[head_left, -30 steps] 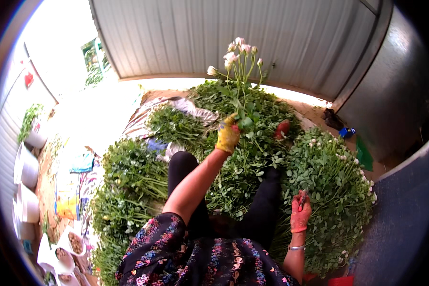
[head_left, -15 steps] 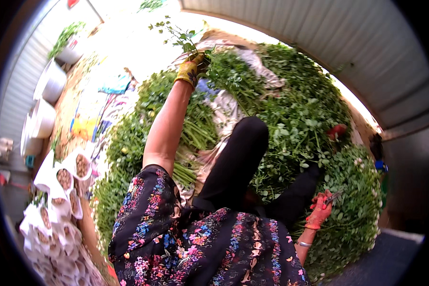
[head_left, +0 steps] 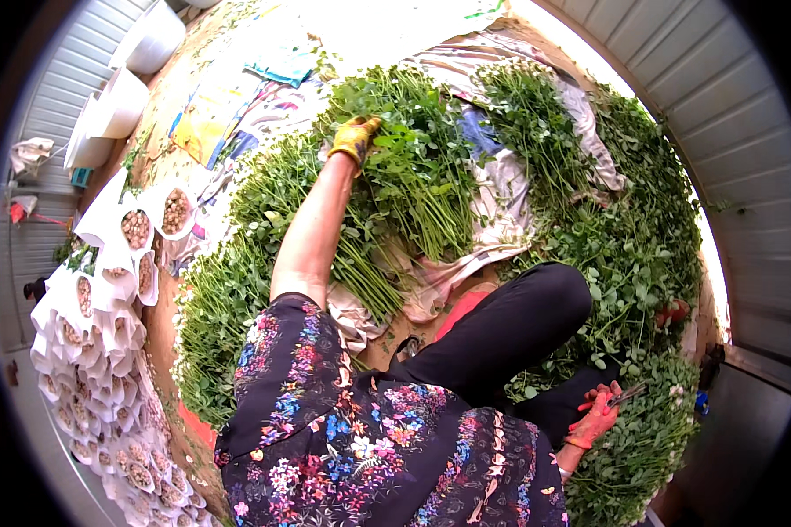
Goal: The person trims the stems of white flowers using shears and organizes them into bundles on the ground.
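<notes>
Seated on the ground among cut flower stems, I keep my right hand [head_left: 596, 415], in a red glove, low beside my knee, its fingers closed around a small pair of clippers [head_left: 628, 394] whose tip points up and away from me. It rests against a mound of leafy stems with small white buds [head_left: 650, 439] at my right side. My black-trousered legs [head_left: 510, 329] stretch forward across the middle, over a patch of bare earth and a crumpled cloth [head_left: 501, 211]. My left arm reaches out long and bare, and my left hand [head_left: 353, 139], in a yellow glove, lies on top of a bundle of green stems [head_left: 413, 176] laid side by side, leafy heads away from me; the fingers press into the foliage, though whether they grip any stem I cannot tell. More green heaps [head_left: 228, 290] lie to the left of that arm and further out on the right. At far left, white paper-wrapped bunches [head_left: 97, 307] stand packed together, with white buckets [head_left: 119, 101] beyond them along a corrugated wall [head_left: 747, 132].
</notes>
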`<move>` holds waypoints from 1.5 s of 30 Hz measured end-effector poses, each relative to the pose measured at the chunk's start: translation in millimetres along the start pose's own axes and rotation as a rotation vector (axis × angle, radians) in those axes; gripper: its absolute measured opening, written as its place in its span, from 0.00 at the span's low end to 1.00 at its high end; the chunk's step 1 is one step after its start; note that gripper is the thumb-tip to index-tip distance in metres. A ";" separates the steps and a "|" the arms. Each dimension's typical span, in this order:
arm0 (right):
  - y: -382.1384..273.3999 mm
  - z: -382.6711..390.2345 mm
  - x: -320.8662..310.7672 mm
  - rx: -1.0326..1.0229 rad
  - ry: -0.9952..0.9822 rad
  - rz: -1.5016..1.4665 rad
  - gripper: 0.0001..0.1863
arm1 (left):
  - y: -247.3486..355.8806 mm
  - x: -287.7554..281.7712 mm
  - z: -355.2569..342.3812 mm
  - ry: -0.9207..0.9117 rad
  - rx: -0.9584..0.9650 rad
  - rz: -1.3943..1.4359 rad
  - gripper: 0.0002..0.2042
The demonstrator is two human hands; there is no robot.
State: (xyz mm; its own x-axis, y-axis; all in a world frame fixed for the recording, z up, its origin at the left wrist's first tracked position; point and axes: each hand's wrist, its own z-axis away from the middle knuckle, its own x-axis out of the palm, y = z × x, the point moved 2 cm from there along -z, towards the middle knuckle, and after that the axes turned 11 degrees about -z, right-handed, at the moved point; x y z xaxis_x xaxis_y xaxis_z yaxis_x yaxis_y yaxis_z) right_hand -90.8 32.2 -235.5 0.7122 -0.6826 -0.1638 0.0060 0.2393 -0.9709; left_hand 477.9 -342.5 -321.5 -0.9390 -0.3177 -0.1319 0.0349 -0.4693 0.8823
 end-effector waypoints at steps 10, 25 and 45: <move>6.4 -7.7 12.7 0.055 0.007 0.092 0.20 | -47.8 98.4 -77.6 0.015 -0.047 -0.276 0.13; -23.6 31.9 -15.9 0.199 0.381 -0.199 0.20 | -108.3 119.6 -168.6 -0.273 0.254 -1.202 0.24; 127.3 53.0 -317.4 0.146 1.391 0.121 0.20 | 44.3 88.3 -21.5 -0.150 0.101 -0.258 0.19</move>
State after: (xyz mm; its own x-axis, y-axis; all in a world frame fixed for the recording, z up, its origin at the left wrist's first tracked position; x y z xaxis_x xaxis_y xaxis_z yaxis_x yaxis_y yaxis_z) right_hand -278.8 315.9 -297.8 -0.5548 -0.7484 -0.3634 0.1283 0.3545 -0.9262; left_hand 403.9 -409.0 -303.8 -0.9529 -0.0700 -0.2952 -0.2377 -0.4322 0.8699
